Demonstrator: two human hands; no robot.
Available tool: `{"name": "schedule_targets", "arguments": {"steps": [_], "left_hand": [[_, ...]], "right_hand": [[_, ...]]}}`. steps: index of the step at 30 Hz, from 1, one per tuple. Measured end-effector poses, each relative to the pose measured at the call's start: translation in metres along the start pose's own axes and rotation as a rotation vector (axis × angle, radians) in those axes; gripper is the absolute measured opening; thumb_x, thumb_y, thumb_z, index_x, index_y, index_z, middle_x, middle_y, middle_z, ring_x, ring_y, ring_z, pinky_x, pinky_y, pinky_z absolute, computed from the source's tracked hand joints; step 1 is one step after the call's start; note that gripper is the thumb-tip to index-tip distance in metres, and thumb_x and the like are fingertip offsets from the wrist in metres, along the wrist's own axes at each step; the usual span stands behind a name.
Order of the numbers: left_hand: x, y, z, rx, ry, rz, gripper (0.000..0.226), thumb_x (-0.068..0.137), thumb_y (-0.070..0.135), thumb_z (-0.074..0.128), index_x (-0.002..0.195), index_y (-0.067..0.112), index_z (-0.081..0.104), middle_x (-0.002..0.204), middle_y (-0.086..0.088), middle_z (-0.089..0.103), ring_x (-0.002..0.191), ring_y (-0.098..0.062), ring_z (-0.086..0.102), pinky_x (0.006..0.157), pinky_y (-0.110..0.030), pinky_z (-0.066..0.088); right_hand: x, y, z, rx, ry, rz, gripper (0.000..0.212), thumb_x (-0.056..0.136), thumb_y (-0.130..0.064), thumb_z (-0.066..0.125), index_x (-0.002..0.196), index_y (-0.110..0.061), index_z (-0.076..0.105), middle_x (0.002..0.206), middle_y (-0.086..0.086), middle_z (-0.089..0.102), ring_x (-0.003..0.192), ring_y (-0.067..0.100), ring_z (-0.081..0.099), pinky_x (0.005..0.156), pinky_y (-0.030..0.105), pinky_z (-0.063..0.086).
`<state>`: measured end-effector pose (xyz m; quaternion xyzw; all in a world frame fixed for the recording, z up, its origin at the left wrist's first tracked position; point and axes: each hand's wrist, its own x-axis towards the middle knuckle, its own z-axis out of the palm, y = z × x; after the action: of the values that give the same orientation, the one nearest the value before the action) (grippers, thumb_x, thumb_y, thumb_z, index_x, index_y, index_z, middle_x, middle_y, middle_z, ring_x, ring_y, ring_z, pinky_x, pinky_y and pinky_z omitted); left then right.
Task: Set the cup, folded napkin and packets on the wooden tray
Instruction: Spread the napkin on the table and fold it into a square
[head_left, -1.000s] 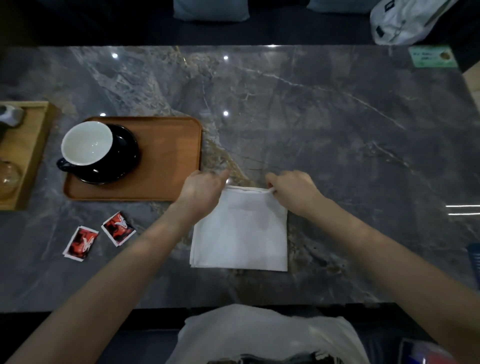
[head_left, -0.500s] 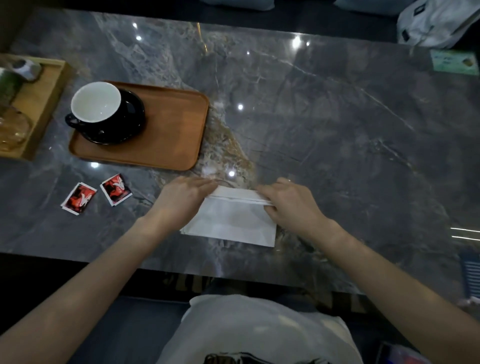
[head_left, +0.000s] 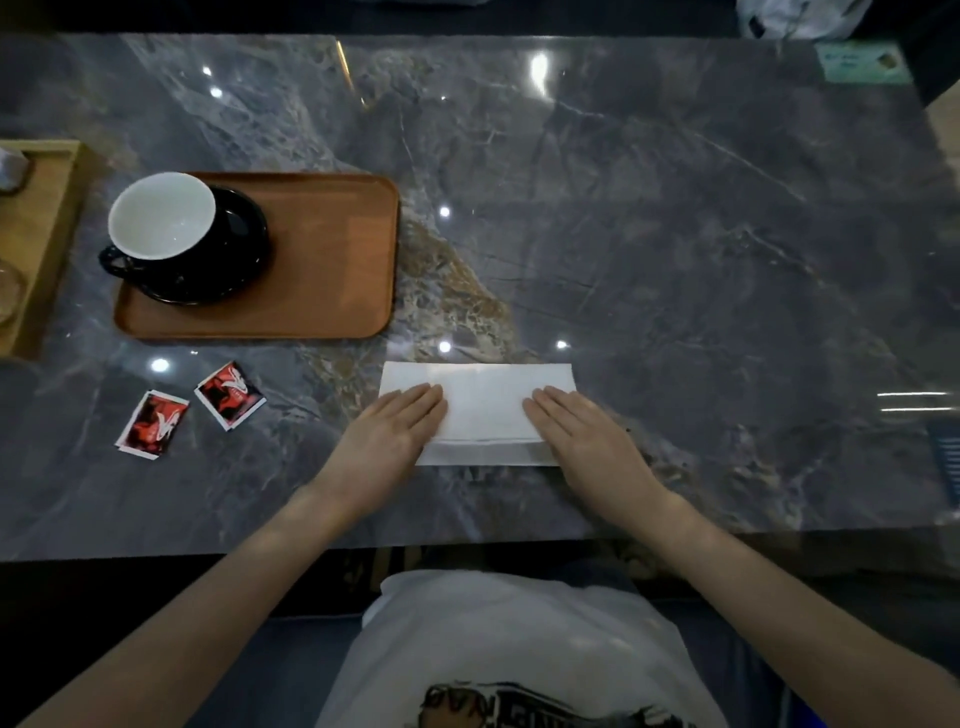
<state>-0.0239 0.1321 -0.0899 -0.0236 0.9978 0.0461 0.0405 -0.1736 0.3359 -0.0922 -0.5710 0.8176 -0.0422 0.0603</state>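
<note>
Here both palms lie flat, fingers straight and together, on the folded napkin (head_left: 480, 410) (the left hand (head_left: 387, 434) on its left end, the right hand (head_left: 582, 436) on its right), while left of those fingers lie two packets (head_left: 189, 410), and beyond them the cup (head_left: 161, 215) sits on the wooden tray (head_left: 322, 260).

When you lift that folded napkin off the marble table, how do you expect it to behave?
The folded napkin looks thin and layered, so it will probably droop if lifted by one end. It likely weighs very little. On the glossy marble table it may slide easily, and its layers could spring open once the left hand and right hand release.
</note>
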Motion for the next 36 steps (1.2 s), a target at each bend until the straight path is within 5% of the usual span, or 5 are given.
{"name": "schedule_targets", "arguments": {"steps": [8,12,27,33,36], "left_hand": [[-0.016,-0.002,0.024,0.024,-0.005,0.015,0.050,0.076,0.011,0.039,0.123,0.004,0.055,0.129,-0.012,0.059,0.118,-0.027,0.056,0.105,-0.037,0.033],[-0.021,-0.001,0.032,0.007,0.024,-0.014,0.050,0.079,0.006,0.038,0.128,0.003,0.045,0.132,-0.014,0.055,0.122,-0.030,0.052,0.111,-0.031,0.012],[-0.023,0.002,0.033,-0.223,-0.072,-0.104,0.061,0.080,0.028,0.038,0.135,0.004,0.043,0.143,-0.013,0.041,0.134,-0.027,0.033,0.114,-0.027,0.007],[0.010,0.019,-0.002,-0.335,0.121,-0.260,0.040,0.081,0.026,0.040,0.091,0.001,0.070,0.095,-0.017,0.071,0.087,-0.034,0.067,0.077,-0.037,0.053],[0.037,0.030,0.008,-0.242,0.143,-0.259,0.042,0.086,0.018,0.038,0.116,-0.003,0.059,0.118,-0.020,0.063,0.111,-0.034,0.060,0.092,-0.043,0.048]], "right_hand": [[-0.007,-0.007,0.017,-0.099,-0.001,0.034,0.052,0.073,0.002,0.032,0.116,0.002,0.062,0.119,0.018,0.065,0.110,0.030,0.062,0.095,0.048,0.046],[-0.010,-0.005,0.027,-0.111,0.046,0.047,0.051,0.076,0.002,0.032,0.118,0.002,0.060,0.123,0.018,0.063,0.114,0.031,0.060,0.098,0.048,0.043],[-0.021,-0.004,0.032,-0.081,-0.050,0.050,0.049,0.089,-0.024,0.035,0.129,-0.002,0.052,0.134,0.014,0.055,0.125,0.027,0.051,0.107,0.047,0.029],[0.013,-0.008,0.001,0.254,0.062,0.293,0.042,0.088,-0.028,0.032,0.097,-0.009,0.068,0.100,0.010,0.070,0.095,0.030,0.063,0.095,0.032,0.033],[0.043,-0.037,0.007,0.437,0.184,0.358,0.042,0.090,-0.019,0.032,0.116,0.000,0.060,0.117,0.018,0.065,0.112,0.030,0.058,0.101,0.027,0.030]]}}
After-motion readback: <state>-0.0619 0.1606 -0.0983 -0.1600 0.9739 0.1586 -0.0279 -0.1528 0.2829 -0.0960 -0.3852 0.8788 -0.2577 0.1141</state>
